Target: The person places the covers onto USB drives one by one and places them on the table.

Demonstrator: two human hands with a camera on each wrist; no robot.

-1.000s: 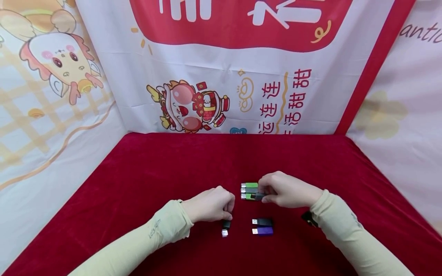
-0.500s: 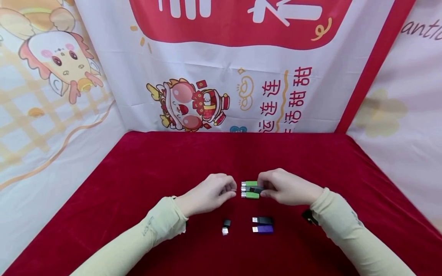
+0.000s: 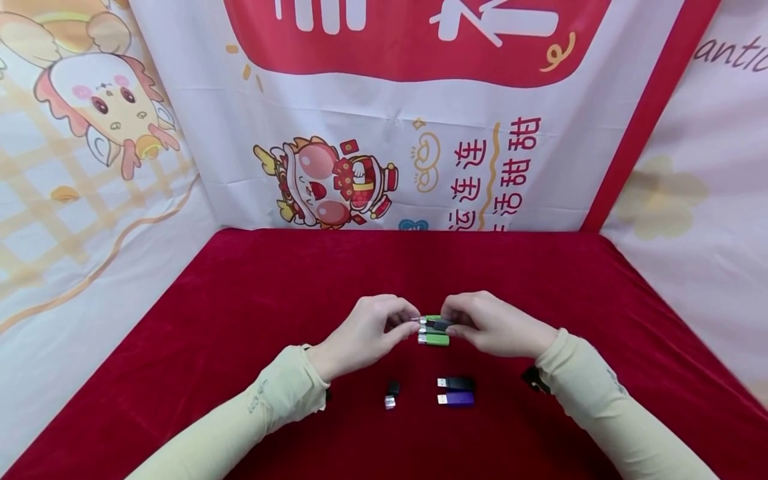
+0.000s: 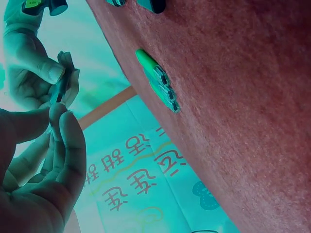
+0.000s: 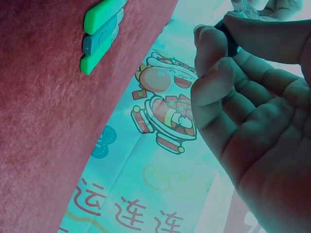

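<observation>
My right hand pinches a dark USB stick between thumb and fingers, above a row of USB sticks. Opposite it, the thumb and fingertips of my left hand pinch a small clear cap at the stick's plug end. Fingers hide much of both pieces, so I cannot tell how far the cap is on. Below lie a green USB stick, a grey one and another green one, side by side with shiny plug ends to the left.
Nearer to me lie a black USB stick and a purple USB stick. Left of these are a small black cap and a clear cap. A red cloth covers the table, with printed curtains around it.
My left hand has left the small caps near the front and moved up and right to meet the stick. My right hand, still holding the stick, has shifted slightly up and left.
</observation>
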